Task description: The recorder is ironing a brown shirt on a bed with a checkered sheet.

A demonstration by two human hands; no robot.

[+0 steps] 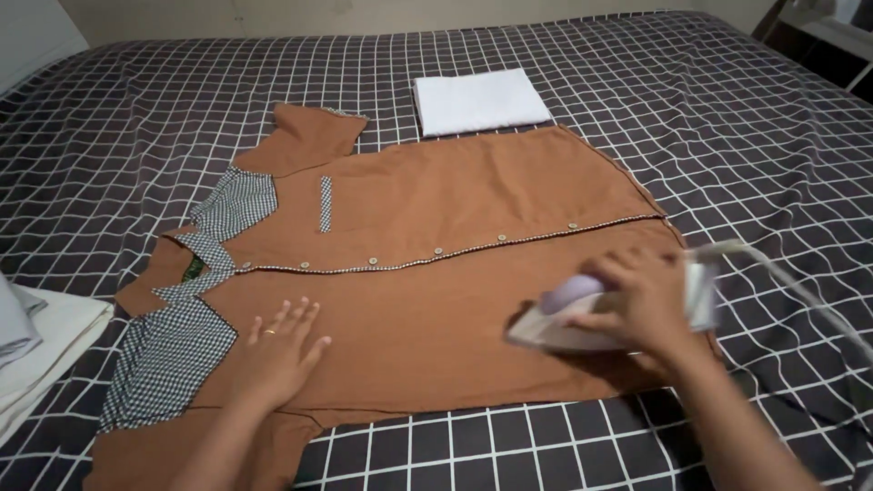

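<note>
**Brown shirt spread flat on a checked bed, iron held at its hem end**

Seen from above, looking down at two bare hands over a bed covered in a dark sheet with a white grid pattern.

Centre of view: a brown short-sleeved shirt, laid out flat and buttoned, collar end to the left, hem end to the right. Collar and sleeve trim in small black-and-white check. Same check on a narrow strip down the chest and along the button line. Row of pale buttons running across the middle.

Left hand: open, palm down, fingers spread, pressed flat on the lower front of the shirt near the collar end. Holding nothing. A ring on one finger.

Right hand: grip closed around the handle of an iron, white with a lilac top, blurred. Iron resting on the shirt's lower right part, near the hem. Pale cord trailing off to the right across the bed.

Beyond the shirt, at the top centre: a folded white cloth, rectangular, lying just beside the shirt's far edge.

At the left edge: a stack of folded pale cloths, cream and light grey, only partly in view.

No packages, labels or signs visible.
</note>
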